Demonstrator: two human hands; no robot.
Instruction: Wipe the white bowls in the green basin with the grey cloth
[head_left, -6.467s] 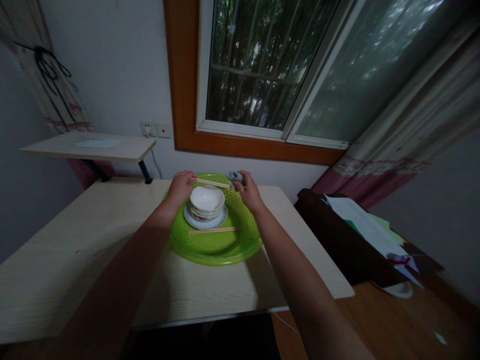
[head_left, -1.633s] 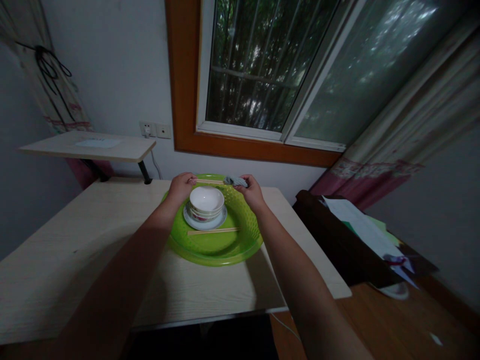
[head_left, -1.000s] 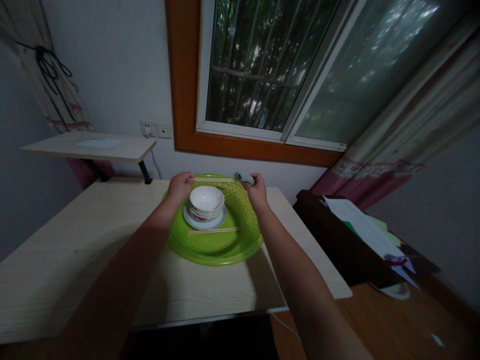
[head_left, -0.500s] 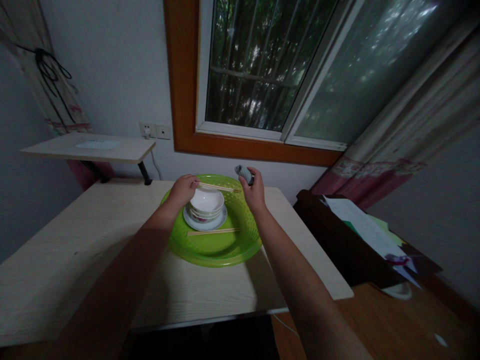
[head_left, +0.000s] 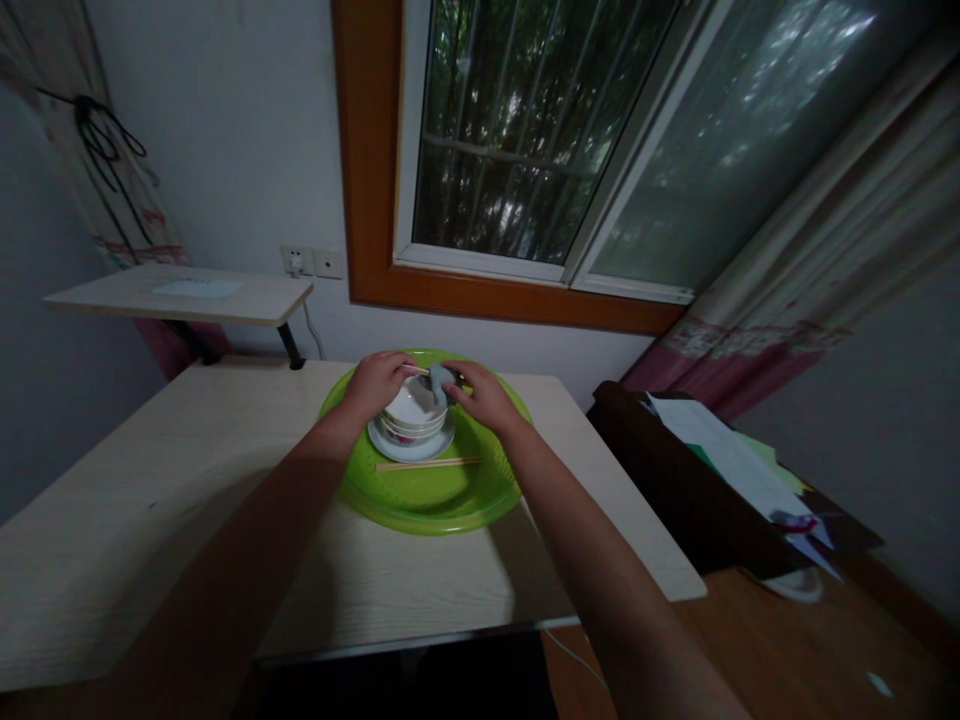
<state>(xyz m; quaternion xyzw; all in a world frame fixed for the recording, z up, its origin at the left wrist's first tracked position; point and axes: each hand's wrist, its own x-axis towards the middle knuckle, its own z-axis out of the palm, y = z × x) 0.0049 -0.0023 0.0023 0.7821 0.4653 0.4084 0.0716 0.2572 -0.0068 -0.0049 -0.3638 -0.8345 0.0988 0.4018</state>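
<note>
My left hand (head_left: 377,383) is closed on the ends of a pair of chopsticks (head_left: 416,370), held above a stack of white bowls (head_left: 412,408). In my right hand (head_left: 480,392) is a grey cloth (head_left: 440,382), wrapped over the chopsticks close to the left fingers and hiding most of their length. The bowls rest on a white plate (head_left: 381,443) inside a green plastic basin (head_left: 431,522). More chopsticks (head_left: 429,464) lie in the basin in front of the plate.
The basin stands on a light wooden table (head_left: 420,585). A small raised shelf (head_left: 180,295) with a paper on it is at the back left. Right of the table, papers (head_left: 720,455) lie on a dark piece of furniture (head_left: 637,460). A window (head_left: 540,150) is behind.
My right hand has moved left and slightly down, bringing the cloth onto the chopsticks. The left hand has shifted a little to the right, still holding them.
</note>
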